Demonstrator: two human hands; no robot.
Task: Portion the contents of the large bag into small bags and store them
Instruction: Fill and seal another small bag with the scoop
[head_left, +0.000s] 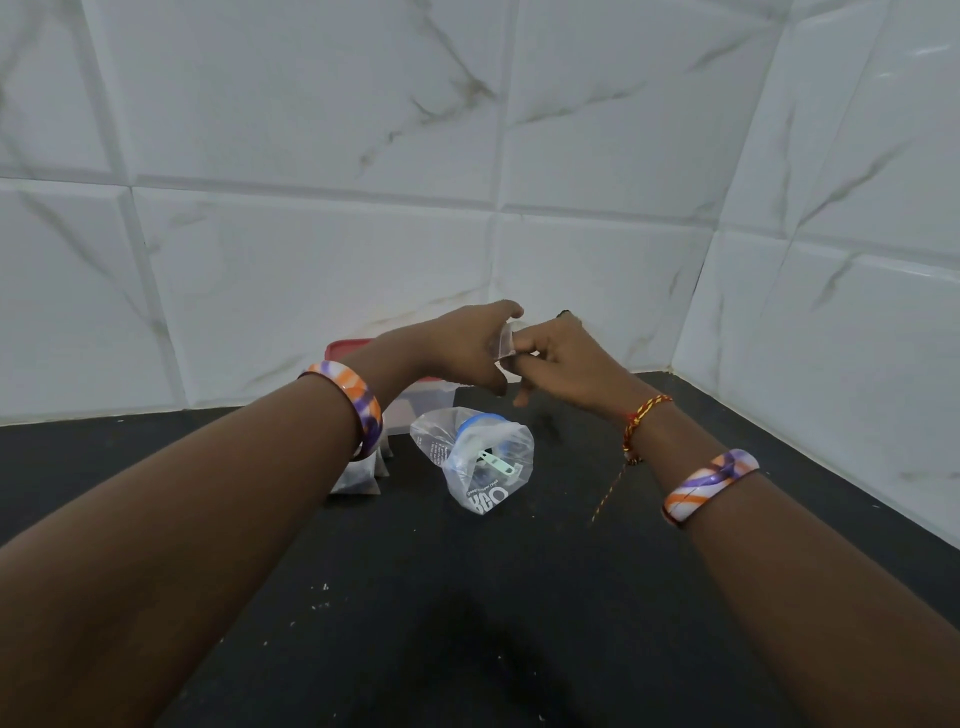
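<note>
Both hands meet above the black counter (467, 597), pinching a small clear plastic bag (505, 343) between them. My left hand (467, 348) grips it from the left, and my right hand (556, 358) pinches it from the right. Below them the large clear bag (475, 457) with blue trim and printed letters lies on the counter, its mouth facing me. Small filled bags (358, 480) lie to its left, partly hidden by my left forearm. A clear container with a red lid (415, 402) stands behind, mostly covered by my left wrist.
White marble-look tiled walls (363, 182) close off the back and the right side, forming a corner at the far right. A few light crumbs (322, 597) lie on the counter's near left.
</note>
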